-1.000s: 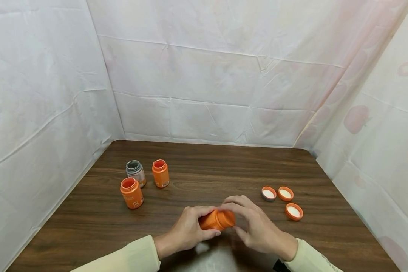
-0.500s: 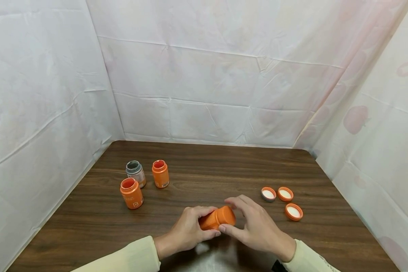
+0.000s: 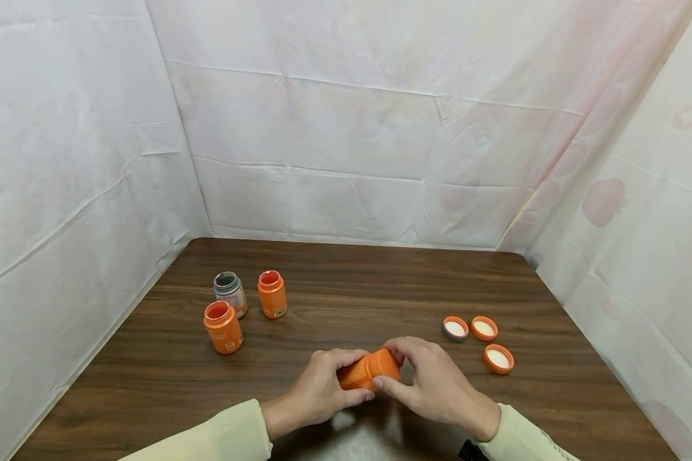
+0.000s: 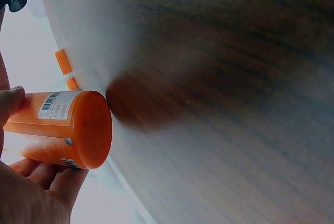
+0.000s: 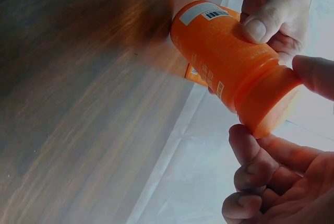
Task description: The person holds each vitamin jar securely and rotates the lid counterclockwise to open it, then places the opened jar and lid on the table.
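My left hand (image 3: 325, 387) grips the body of an orange plastic bottle (image 3: 354, 376), which lies tilted with its capped end toward the right. The right hand (image 3: 435, 384) pinches the bottle's orange screw cap (image 3: 387, 363), thumb on one side and fingertips on the other. In the right wrist view the cap (image 5: 269, 101) sits on the bottle's neck between thumb and fingers. Seen from the left wrist, the bottle (image 4: 57, 127) shows its round base and a white barcode label, with the left thumb above and fingers below it.
Two uncapped orange bottles (image 3: 223, 328) (image 3: 273, 296) and an uncapped grey bottle (image 3: 232, 296) stand upright at the left of the wooden table (image 3: 357, 288). Three caps, one grey-sided (image 3: 455, 329) and two orange (image 3: 484, 328) (image 3: 498, 359), lie white-lined side up at the right. White sheets (image 3: 346, 128) surround the table.
My right fingers left their spread over the cap, shifted back off it, then closed on its sides again. The left hand and the bottle have stayed nearly still.
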Tool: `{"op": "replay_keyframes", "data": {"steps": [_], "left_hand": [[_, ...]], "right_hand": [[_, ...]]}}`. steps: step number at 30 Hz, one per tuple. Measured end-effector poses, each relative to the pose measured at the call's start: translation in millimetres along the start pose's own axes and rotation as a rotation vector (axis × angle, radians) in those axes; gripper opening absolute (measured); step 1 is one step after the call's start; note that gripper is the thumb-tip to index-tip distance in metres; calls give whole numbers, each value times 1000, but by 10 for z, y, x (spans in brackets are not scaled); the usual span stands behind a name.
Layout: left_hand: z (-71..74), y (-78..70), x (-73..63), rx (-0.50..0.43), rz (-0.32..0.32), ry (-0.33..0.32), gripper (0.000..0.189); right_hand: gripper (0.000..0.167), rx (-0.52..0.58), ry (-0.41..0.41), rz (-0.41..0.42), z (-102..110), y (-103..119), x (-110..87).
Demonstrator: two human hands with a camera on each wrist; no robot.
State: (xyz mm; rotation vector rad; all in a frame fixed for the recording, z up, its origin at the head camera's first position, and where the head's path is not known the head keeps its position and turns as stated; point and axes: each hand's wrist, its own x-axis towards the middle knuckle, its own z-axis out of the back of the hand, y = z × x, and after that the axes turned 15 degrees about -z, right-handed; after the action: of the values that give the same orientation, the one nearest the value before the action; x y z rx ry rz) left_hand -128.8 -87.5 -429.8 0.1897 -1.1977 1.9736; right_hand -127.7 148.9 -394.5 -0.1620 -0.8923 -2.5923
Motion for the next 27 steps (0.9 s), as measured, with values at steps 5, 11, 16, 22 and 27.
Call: {"op": "replay_keyframes", "data": {"steps": [5,11,16,22,27], "left_hand": [[4,-6,3,5,-3,-3,45],[9,-11,4,18,9,-1,47],[11,-9,5,21,7,-2,47],[17,-9,3,20,-4,-5,46],[22,-4,6,20,2,-7,47]], "right_hand": [[38,23,-2,43,42,6,-4],[45,33,-16,71,81,16,-13],[46,38,-19,86,92,11,-12],[49,46,-24,98,104,13,-25],[51,50,-30,100,117,13,-30]]}}
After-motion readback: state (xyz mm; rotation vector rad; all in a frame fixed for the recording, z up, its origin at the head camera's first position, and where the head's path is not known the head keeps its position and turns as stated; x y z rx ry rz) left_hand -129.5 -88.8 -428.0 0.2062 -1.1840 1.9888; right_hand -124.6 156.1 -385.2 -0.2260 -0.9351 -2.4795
